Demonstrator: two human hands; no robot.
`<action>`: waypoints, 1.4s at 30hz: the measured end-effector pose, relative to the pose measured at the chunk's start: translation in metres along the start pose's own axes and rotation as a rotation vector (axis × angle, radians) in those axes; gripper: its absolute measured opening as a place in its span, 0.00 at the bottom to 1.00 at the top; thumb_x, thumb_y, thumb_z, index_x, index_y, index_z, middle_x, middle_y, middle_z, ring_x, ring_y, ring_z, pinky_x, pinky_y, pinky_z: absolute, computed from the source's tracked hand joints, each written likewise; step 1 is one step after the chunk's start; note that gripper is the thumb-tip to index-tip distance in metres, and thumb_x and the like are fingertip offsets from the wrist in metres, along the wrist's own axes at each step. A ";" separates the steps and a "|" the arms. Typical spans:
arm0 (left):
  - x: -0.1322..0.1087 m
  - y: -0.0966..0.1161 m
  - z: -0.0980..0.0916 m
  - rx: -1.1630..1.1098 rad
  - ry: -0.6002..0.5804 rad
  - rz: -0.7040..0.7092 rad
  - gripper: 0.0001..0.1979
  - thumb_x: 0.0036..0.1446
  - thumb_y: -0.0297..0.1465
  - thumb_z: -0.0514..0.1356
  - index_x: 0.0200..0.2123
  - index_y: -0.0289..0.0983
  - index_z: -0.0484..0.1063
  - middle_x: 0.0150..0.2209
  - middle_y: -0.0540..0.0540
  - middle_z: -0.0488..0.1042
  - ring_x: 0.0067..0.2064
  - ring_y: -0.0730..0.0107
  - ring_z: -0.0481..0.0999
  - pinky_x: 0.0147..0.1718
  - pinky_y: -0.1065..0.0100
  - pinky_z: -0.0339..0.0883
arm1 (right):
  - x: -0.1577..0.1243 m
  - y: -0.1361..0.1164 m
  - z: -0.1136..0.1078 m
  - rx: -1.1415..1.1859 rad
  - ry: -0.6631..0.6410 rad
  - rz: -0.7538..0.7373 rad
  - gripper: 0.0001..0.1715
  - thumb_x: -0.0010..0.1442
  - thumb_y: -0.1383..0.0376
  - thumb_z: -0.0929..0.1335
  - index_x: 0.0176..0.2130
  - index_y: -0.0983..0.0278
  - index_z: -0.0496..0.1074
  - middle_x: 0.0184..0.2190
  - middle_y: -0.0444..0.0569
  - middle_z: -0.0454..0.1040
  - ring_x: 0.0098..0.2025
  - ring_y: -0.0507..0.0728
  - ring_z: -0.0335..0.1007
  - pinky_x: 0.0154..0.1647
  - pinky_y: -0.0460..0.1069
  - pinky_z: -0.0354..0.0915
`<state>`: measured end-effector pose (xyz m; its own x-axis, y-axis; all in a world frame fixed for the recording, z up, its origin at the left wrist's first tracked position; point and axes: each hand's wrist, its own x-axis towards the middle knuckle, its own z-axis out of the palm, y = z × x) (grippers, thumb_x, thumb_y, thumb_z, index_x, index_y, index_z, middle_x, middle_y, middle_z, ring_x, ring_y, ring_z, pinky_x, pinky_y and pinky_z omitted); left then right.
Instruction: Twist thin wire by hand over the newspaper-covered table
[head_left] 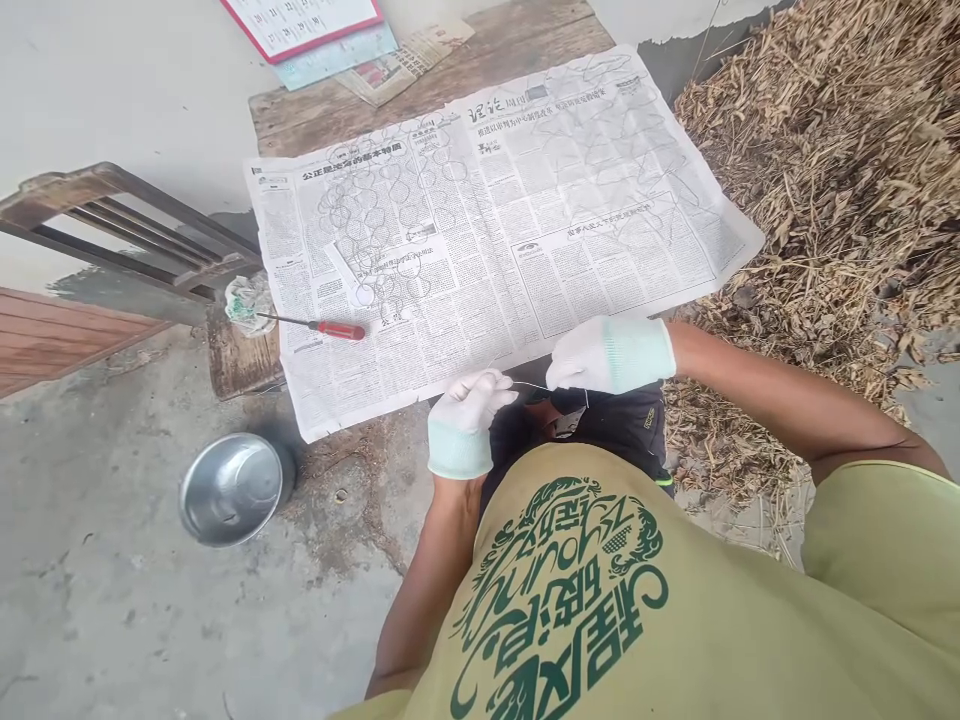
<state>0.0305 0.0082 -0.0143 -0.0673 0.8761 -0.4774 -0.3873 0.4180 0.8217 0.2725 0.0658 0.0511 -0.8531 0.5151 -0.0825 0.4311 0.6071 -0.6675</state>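
Note:
Both my hands wear white gloves and meet just below the near edge of a spread newspaper (525, 230). My left hand (466, 415) is closed in a pinch on one end of a thin wire (534, 386). My right hand (607, 354) is closed on the other end, a short way to the right. Several thin wire rings (379, 215) lie on the left half of the newspaper, and more wire loops (615, 130) lie on its right half.
A red-handled screwdriver (330, 327) lies at the newspaper's left edge beside a crumpled rag (247, 303). A metal bowl (232, 488) sits on the concrete floor. Dry straw (840, 170) is piled at the right. A wooden frame (127, 225) leans at left; a calendar (300, 25) lies at the top.

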 end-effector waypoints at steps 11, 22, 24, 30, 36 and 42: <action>-0.008 -0.026 0.013 0.187 -0.203 -0.044 0.18 0.53 0.40 0.77 0.41 0.34 0.85 0.37 0.40 0.86 0.34 0.64 0.85 0.40 0.62 0.81 | 0.002 0.003 0.023 0.129 0.180 0.164 0.15 0.68 0.66 0.66 0.37 0.58 0.83 0.36 0.44 0.83 0.37 0.57 0.74 0.41 0.51 0.63; -0.004 -0.031 0.014 0.218 -0.220 -0.054 0.14 0.54 0.39 0.74 0.34 0.33 0.84 0.34 0.40 0.85 0.31 0.68 0.81 0.36 0.65 0.76 | 0.010 0.000 0.029 -0.138 0.096 0.088 0.21 0.72 0.66 0.63 0.28 0.62 0.75 0.25 0.47 0.71 0.29 0.56 0.61 0.35 0.53 0.53; -0.002 -0.033 0.015 0.195 -0.201 -0.079 0.13 0.52 0.38 0.75 0.33 0.33 0.83 0.32 0.41 0.84 0.30 0.68 0.81 0.35 0.65 0.76 | 0.011 0.000 0.031 -0.134 0.100 0.119 0.20 0.71 0.67 0.64 0.28 0.62 0.75 0.26 0.48 0.73 0.30 0.57 0.64 0.36 0.54 0.55; 0.001 -0.033 0.019 0.055 -0.175 -0.159 0.17 0.45 0.37 0.78 0.33 0.32 0.82 0.29 0.43 0.83 0.28 0.71 0.79 0.35 0.66 0.75 | 0.006 0.001 0.038 0.148 0.203 0.353 0.13 0.64 0.69 0.67 0.39 0.60 0.83 0.35 0.45 0.84 0.36 0.56 0.76 0.39 0.51 0.64; 0.000 -0.027 0.023 -0.024 -0.127 -0.165 0.17 0.42 0.37 0.79 0.30 0.33 0.80 0.26 0.46 0.81 0.28 0.72 0.78 0.34 0.67 0.73 | -0.006 -0.003 0.051 0.650 0.331 0.529 0.16 0.60 0.69 0.68 0.46 0.61 0.81 0.32 0.44 0.83 0.31 0.53 0.77 0.35 0.49 0.70; 0.002 -0.020 0.026 -0.157 -0.187 -0.186 0.17 0.38 0.34 0.80 0.25 0.34 0.77 0.23 0.49 0.77 0.26 0.73 0.75 0.34 0.66 0.74 | -0.012 0.008 0.077 0.989 0.564 0.298 0.19 0.65 0.65 0.69 0.54 0.62 0.80 0.30 0.44 0.80 0.32 0.54 0.77 0.39 0.52 0.75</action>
<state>0.0625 0.0076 -0.0237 0.1827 0.8230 -0.5379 -0.5158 0.5460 0.6601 0.2630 0.0179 -0.0101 -0.3995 0.9029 -0.1587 -0.0356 -0.1883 -0.9815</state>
